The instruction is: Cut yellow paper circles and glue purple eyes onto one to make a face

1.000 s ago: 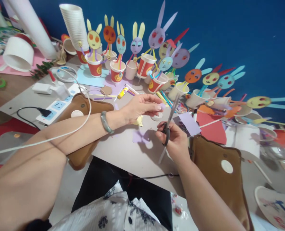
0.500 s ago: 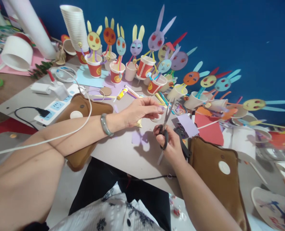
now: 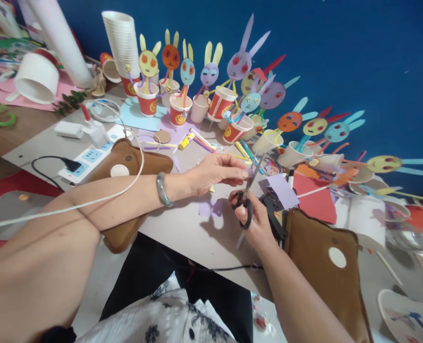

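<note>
My left hand [image 3: 218,174], with a grey-green bangle [image 3: 164,189] at its wrist, is closed with thumb and fingertips pinching a small purple paper piece [image 3: 249,173]. The piece lies against the blades of the scissors [image 3: 247,215]. My right hand [image 3: 260,223] grips their black handles, blades pointing up and slightly apart. Below my hands a purple paper scrap [image 3: 204,208] rests on the table, partly in shadow.
Paper cups with rabbit-faced paper figures [image 3: 149,97] line the blue wall. Two brown pouches [image 3: 320,252] flank my hands. A power strip [image 3: 91,156] and white cable [image 3: 71,208] lie left. Purple [image 3: 282,189] and red paper [image 3: 314,196] lie right, beside a black tool [image 3: 276,216].
My left fingertips have come closer to the scissor blades with the purple piece. My right hand keeps its grip on the scissors. The whole view has shifted slightly.
</note>
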Demonstrator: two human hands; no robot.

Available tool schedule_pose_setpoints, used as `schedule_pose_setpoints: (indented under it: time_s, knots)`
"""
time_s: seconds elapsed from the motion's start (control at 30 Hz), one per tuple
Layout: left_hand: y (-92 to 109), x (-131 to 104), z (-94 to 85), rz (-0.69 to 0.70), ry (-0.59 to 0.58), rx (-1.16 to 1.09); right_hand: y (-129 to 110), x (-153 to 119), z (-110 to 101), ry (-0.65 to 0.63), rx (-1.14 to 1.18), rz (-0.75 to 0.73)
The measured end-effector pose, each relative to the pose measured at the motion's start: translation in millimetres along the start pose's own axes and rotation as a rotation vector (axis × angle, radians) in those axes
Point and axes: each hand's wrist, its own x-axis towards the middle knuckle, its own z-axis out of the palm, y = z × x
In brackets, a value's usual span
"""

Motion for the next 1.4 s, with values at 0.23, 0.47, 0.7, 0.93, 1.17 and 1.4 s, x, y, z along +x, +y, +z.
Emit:
schedule_pose_setpoints:
  time_s: [0.23, 0.47, 0.7, 0.93, 1.17, 1.4]
  knots:
    - [0.9, -1.0, 2.1, 0.054, 0.036, -0.019, 2.4, -0.1, -1.3, -0.02, -0.003, -0.035]
    - [3.4, 0.2, 1.9, 0.071, 0.071, -0.02, -1.8, -1.1, -0.9, -0.054, 0.001, -0.041]
    - [1.6, 0.3, 1.6, 0.059, 0.091, 0.0, -2.5, -0.7, -1.3, -0.056, -0.003, -0.008]
    - [1.0, 0.4, 1.2, 0.038, 0.079, 0.022, -3.9, -0.2, -0.6, -0.029, -0.008, 0.025]
    - [1.5, -1.3, 2.4, 0.012, 0.07, -0.024, -0.4, -0.1, 0.6, 0.001, -0.019, 0.031]
    - [2.3, -2.0, 3.7, -0.003, 0.076, -0.015, 1.1, 0.3, -0.2, 0.003, -0.044, 0.014]
